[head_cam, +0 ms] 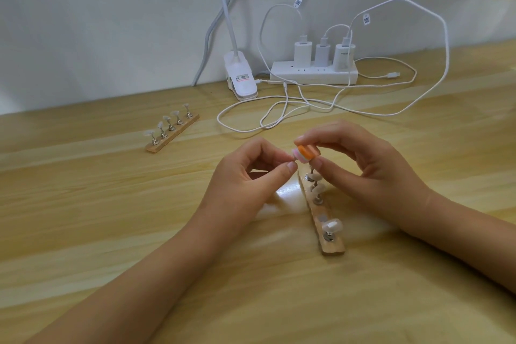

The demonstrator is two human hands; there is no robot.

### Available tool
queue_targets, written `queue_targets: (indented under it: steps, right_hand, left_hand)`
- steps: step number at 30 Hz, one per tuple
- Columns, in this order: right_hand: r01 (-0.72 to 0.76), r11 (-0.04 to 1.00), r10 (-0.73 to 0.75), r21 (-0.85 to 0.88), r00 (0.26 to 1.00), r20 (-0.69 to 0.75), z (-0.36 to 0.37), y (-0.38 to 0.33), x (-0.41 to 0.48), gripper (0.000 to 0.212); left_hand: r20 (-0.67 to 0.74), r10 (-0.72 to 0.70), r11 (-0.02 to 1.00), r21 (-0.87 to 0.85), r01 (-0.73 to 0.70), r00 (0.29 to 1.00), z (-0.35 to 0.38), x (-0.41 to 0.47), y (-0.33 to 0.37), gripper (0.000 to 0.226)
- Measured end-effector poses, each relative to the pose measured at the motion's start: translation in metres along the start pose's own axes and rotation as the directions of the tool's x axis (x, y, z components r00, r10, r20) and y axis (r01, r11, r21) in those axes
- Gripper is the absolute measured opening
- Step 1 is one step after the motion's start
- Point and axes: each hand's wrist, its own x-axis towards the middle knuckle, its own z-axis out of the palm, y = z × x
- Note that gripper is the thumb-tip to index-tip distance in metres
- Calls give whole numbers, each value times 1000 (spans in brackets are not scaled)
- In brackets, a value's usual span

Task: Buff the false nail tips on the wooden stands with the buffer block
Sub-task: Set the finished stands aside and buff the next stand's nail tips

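My right hand (360, 165) pinches a small buffer block (388, 154) with orange, white and pink layers, held above the table. My left hand (248, 176) pinches a little nail tip holder (293, 158) between thumb and fingers, and its end touches the block. Under my hands lies a wooden stand (328, 227) with nail tips (332, 225) on metal pegs; one slot in its row is empty. A second wooden stand (173, 131) with several clear nail tips lies at the far left, away from both hands.
A white power strip (314, 72) with three chargers sits at the back by the wall. White cables (279, 109) loop over the table behind my hands. A white clip lamp base (241, 78) stands left of the strip.
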Motion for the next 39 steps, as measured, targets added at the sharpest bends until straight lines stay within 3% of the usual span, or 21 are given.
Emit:
queue_targets:
  steps: [7,12,16,19,22,24,28,32,35,39]
  right_hand:
    - [-25,997,27,-71,999,20,1,-1,-1,27]
    - [-82,995,86,57,994,-64,-3,-2,1,24]
    - [58,994,-58,-95,998,4,-2,-5,0,23]
    - [-7,988,11,-154,1000,26,-7,1,1,25]
    - [-86,995,83,-49,995,-56,-7,0,1,25]
    - [-55,998,58,38,995,-81,-3,-4,0,23]
    - [-31,999,33,-40,998,55,0,-2,-1,25]
    - [-97,995,97,-11,994,-47,-5,1,1,19]
    - [-34,999,36,30,997,-71,-3,-4,1,19]
    - [68,996,-67,-56,998,20,-1,-8,-1,25]
  left_hand:
    - [-10,-30,999,-16,29,1000,0,0,0,8]
    - [-14,-43,999,-16,43,999,-1,1,-3,14]
    - [-1,-61,998,-1,61,998,-2,0,-3,10]
    - [-18,-79,996,-30,79,997,-1,0,-2,6]
    - [0,-63,997,-37,63,998,-1,0,-2,14]
    - [17,-48,998,-37,49,999,-1,0,-1,17]
    - [38,4,997,-73,-1,999,1,0,1,17]
    - [14,43,995,-92,-41,999,2,0,0,15]
    - [15,56,993,-104,-54,998,2,0,-1,14]
    - [23,62,992,-112,-59,998,3,0,-1,6]
